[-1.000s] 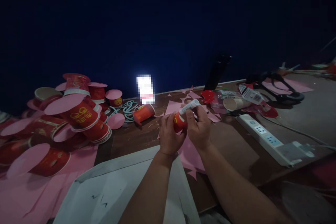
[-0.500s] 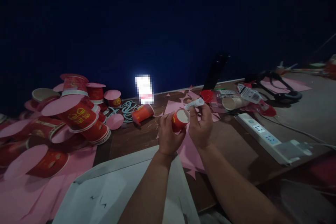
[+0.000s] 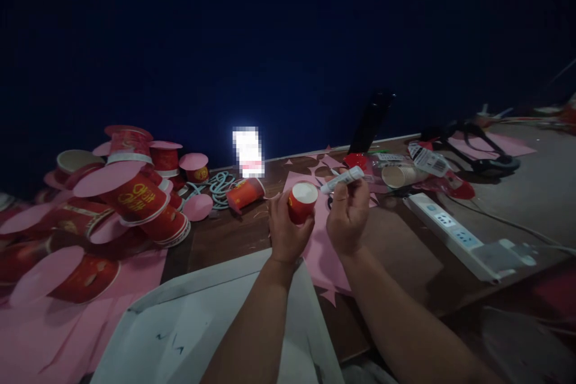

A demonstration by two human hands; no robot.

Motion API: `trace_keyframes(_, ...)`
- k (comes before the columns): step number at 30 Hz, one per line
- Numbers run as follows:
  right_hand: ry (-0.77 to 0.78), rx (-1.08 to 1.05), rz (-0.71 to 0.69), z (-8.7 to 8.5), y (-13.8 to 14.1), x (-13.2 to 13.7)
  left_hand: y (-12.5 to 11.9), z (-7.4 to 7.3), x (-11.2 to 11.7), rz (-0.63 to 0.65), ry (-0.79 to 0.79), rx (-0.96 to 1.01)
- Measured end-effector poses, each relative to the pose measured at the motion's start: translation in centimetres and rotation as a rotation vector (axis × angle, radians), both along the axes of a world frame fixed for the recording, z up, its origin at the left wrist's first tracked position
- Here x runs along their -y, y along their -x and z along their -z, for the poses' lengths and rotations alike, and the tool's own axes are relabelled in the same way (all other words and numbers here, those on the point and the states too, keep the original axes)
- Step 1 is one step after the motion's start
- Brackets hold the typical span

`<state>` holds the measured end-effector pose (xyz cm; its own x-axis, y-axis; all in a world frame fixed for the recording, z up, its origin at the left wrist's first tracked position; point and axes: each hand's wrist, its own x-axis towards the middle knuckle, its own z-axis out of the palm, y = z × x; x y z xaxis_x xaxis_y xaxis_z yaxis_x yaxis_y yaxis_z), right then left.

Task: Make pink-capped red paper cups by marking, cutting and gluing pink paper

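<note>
A red paper cup [image 3: 302,203] with a white inside is in my left hand [image 3: 287,231], its mouth facing up and tilted slightly towards me. My left fingers and thumb are wrapped round its sides. My right hand [image 3: 348,216] pinches a slim white tube [image 3: 344,179] that looks like a glue stick. Its narrow end points left, towards the cup but apart from it. Pink paper [image 3: 324,261] with round cut-outs lies beneath both hands. Another red paper cup [image 3: 245,194] lies on its side beyond my left hand.
At left, red cups with pink paper discs [image 3: 139,195] are heaped up. A pale cable [image 3: 220,187] lies coiled beside them. A lit, pixelated screen [image 3: 248,153] stands behind. To the right are a power strip [image 3: 443,231], bagged cups [image 3: 398,176] and a black strap [image 3: 486,153]. A white tray [image 3: 180,318] sits in front.
My right hand has moved the white tube right, away from the cup's rim. My left hand has turned the cup more upright and shifted it slightly left.
</note>
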<state>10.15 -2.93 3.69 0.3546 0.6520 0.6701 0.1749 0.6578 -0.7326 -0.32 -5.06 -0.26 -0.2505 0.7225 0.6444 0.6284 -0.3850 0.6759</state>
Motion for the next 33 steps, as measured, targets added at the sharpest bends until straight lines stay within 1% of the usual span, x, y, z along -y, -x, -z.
trace_keyframes(2, 0.012, 0.041, 0.017, -0.1, 0.0, 0.0, 0.0, 0.0, 0.0, -0.007, 0.003, 0.001)
trace_keyframes(6, 0.047, 0.200, 0.083, -0.3, 0.0, 0.2, 0.0, 0.1, -0.1, -0.015, 0.007, -0.005)
trace_keyframes(9, 0.082, 0.265, 0.071, -0.5, 0.0, 0.5, 0.1, 0.2, -0.2, -0.031, 0.008, 0.004)
trace_keyframes(12, 0.092, 0.251, 0.029, -0.6, 0.1, 0.7, 0.1, 0.2, -0.2, -0.052, -0.001, 0.017)
trace_keyframes(14, 0.065, 0.209, -0.002, -0.6, 0.2, 0.9, 0.1, 0.1, -0.2, -0.054, -0.002, 0.012)
trace_keyframes(16, 0.034, 0.182, -0.005, -0.7, 0.2, 1.0, 0.0, 0.0, -0.2, -0.048, 0.000, 0.002)
trace_keyframes(20, 0.042, 0.244, 0.030, -0.8, 0.3, 1.0, 0.0, 0.1, -0.1, -0.043, 0.011, -0.008)
trace_keyframes(24, 0.053, 0.290, 0.015, -0.6, 0.4, 1.0, 0.0, 0.3, -0.2, -0.050, 0.013, -0.006)
trace_keyframes(28, 0.046, 0.306, 0.007, -0.3, 0.6, 1.1, 0.0, 0.4, -0.2, -0.035, 0.012, -0.029)
trace_keyframes(33, 0.071, 0.310, -0.004, -0.4, 0.6, 1.0, -0.2, 0.5, -0.1, 0.003, -0.009, -0.076)
